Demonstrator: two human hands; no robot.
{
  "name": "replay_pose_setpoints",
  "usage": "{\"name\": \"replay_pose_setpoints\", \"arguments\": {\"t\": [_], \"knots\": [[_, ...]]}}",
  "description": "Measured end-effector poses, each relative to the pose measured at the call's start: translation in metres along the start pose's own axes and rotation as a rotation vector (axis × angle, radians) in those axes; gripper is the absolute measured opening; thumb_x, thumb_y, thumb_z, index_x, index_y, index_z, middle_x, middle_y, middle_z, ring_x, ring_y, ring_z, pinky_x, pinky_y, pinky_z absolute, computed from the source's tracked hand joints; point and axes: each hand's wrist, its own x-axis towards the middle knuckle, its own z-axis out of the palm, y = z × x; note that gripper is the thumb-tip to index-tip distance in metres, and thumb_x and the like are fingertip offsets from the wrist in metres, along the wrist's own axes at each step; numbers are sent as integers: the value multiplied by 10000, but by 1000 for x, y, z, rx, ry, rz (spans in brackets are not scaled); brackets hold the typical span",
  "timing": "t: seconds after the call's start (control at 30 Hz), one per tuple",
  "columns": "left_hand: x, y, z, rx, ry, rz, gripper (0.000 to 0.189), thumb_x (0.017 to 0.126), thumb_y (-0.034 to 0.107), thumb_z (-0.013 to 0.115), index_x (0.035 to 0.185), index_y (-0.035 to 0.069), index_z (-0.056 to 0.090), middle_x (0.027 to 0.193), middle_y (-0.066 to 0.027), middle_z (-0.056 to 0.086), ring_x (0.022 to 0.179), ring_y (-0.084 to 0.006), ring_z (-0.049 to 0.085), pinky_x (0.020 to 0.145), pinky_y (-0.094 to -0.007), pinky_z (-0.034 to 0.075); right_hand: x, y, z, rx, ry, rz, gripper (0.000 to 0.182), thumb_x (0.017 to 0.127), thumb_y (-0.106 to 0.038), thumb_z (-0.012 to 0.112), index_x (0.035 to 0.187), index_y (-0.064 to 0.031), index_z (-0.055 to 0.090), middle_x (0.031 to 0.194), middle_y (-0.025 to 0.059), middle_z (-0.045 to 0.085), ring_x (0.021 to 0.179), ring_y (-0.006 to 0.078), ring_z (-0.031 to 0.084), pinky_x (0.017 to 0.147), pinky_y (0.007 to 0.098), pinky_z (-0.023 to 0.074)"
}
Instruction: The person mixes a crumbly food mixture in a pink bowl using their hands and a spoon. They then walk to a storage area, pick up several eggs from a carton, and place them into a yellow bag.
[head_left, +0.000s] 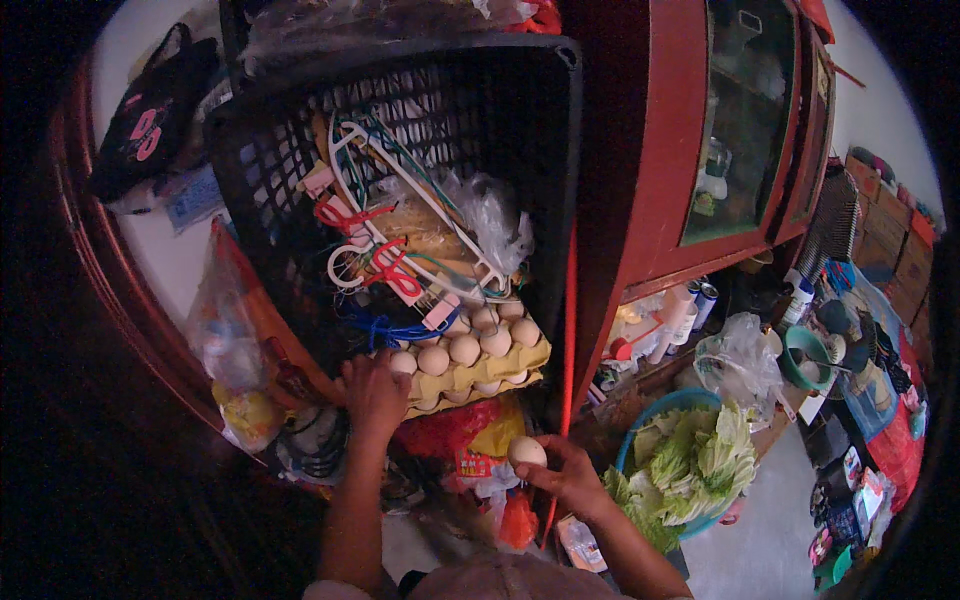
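My right hand (564, 476) holds a pale egg (527, 453) between thumb and fingers, in front of the egg trays and below them in the view. My left hand (373, 394) is at the left end of the upper moulded-pulp egg tray (469, 375), beside an egg (403, 362) at its corner. Its fingertips are partly hidden, so whether they grip the tray or that egg is unclear. Several eggs sit in this tray, and another tray with eggs lies beneath it. Both are at the front of a black plastic crate (517, 67).
Behind the eggs, white plastic hangers (420, 176) tied with red cord and a clear plastic bag (487, 217) lie in the crate. To the right stand a red cabinet (667, 150) and a blue basin (628, 427) of leafy cabbage (697, 457). A red pole (568, 330) stands between.
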Motion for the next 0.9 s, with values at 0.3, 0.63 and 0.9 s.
{"name": "replay_pose_setpoints", "arguments": {"t": [0.3, 0.63, 0.9], "knots": [[-3, -6, -10, -125, 67, 84, 455, 659, 220, 695, 1082, 105, 572, 981, -153, 566, 977, -336, 485, 857, -448, 389, -6, -2, -13, -101, -57, -17, 391, 784, -68, 704, 1109, 29, 509, 1017, 80, 587, 957, 145, 570, 869, 310, 483], [-36, 6, -11, -1278, 335, -254, 474, 749, 77, 657, 1178, 34, 458, 1143, -106, 535, 982, -288, 525, 892, -388, 429, -6, -6, -11, -102, -77, -58, 409, 776, -185, 734, 1075, 14, 540, 986, 57, 599, 901, 121, 571, 806, 279, 474], [-128, 45, -21, -2324, -386, -915, 420, 875, 380, 470, 1191, 103, 465, 1166, -84, 536, 1037, -285, 549, 856, -482, 478, 11, -13, 39, -772, -91, -647, 481, 656, -167, 791, 1055, -39, 555, 968, 123, 593, 886, 253, 590, 776, 346, 480]]}}
